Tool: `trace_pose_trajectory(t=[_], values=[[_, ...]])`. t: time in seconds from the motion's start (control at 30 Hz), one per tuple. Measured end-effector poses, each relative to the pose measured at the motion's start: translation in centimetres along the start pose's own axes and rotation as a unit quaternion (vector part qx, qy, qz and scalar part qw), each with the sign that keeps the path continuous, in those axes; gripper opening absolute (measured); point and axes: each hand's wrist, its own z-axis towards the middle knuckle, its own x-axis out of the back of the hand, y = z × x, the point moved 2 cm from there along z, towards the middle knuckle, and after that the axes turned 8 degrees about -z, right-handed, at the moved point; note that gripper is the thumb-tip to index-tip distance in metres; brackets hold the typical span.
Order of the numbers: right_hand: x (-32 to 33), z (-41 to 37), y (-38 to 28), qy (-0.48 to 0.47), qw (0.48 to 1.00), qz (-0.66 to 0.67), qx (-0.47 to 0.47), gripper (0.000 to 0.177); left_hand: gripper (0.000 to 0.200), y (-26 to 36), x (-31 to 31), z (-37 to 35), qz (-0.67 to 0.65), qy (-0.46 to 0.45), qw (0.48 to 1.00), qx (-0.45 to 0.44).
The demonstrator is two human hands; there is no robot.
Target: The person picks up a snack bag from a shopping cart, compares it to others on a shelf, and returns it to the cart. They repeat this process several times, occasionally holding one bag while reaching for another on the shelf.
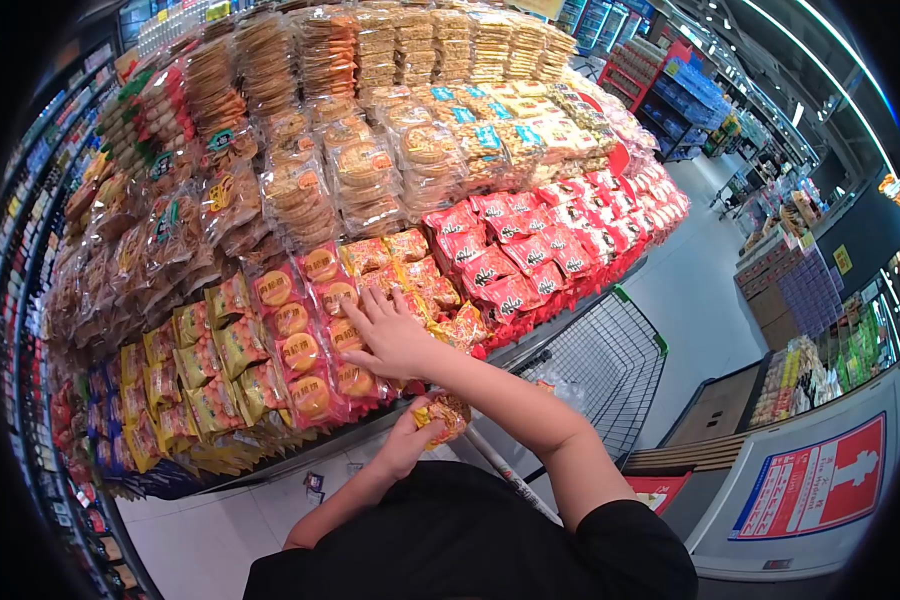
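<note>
My right hand [398,336] reaches across to the display, fingers spread, resting on or just over the pink packets [301,351] with round orange labels. Close to my body, my left hand [407,447] grips a yellow and orange snack packet [444,416]; the print on it is too small to read. Beyond my right fingertips lie yellow-orange packets [370,256], with red packets [500,262] to their right. To the left of the pink ones are yellow-green packets [238,346].
Stacks of clear-wrapped flat crackers [300,195] rise behind the packets. A wire shopping cart [610,365] stands at the display's right edge. Farther right is a white chest freezer [830,545] with a red poster. Small dark wrappers [314,486] lie on the floor at lower left.
</note>
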Motion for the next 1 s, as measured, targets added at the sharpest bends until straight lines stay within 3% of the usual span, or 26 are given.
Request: trace_pose_trajectory(t=[0.27, 0.37, 0.43, 0.5, 0.63, 0.7, 0.73, 0.8, 0.9, 0.93, 1.0], values=[[-1.1, 1.4, -1.8, -0.020, 0.999, 0.016, -0.021, 0.086, 0.052, 0.0, 0.4, -1.1, -0.014, 0.029, 0.999, -0.009], [0.4, 1.3, -1.4, -0.047, 0.998, 0.020, -0.021, 0.085, 0.052, 1.0, -0.2, -1.2, -0.015, -0.004, 1.000, 0.000], [3.1, 0.8, -0.7, -0.010, 0.997, 0.073, -0.019, 0.081, 0.052, 1.3, -0.2, -1.3, 0.010, -0.007, 1.000, -0.024], [7.0, -0.4, 0.5, 0.048, 0.990, 0.134, -0.008, 0.071, 0.052, 2.8, -1.2, -2.0, -0.047, 0.010, 0.999, 0.001], [11.0, -4.9, 3.4, 0.158, 0.935, 0.315, -0.043, 0.044, 0.051, 4.2, -1.4, -2.6, -0.111, -0.008, 0.994, 0.014], [10.9, -7.6, 4.3, 0.149, 0.895, 0.417, -0.053, 0.040, 0.052, 4.2, -1.6, -2.5, -0.102, -0.001, 0.995, -0.005], [11.2, -8.8, 4.3, 0.146, 0.896, 0.417, -0.053, 0.040, 0.052, 4.6, -1.9, -2.5, -0.104, -0.003, 0.995, -0.006], [11.3, -11.1, 3.2, 0.088, 0.944, 0.316, 0.022, 0.044, 0.054, 5.1, -2.3, -2.3, -0.127, -0.016, 0.992, -0.003], [10.1, -13.1, 1.0, 0.066, 0.970, 0.232, 0.038, 0.057, 0.052, 5.5, -2.9, -1.9, -0.127, -0.005, 0.991, -0.033], [9.8, -13.4, 0.5, 0.056, 0.977, 0.203, 0.035, 0.055, 0.051, 5.8, -2.9, -1.7, -0.134, -0.048, 0.990, -0.008], [9.1, -13.8, 0.2, 0.057, 0.970, 0.234, 0.010, 0.053, 0.049, 5.4, -3.0, -1.3, -0.125, -0.025, 0.992, -0.009]])
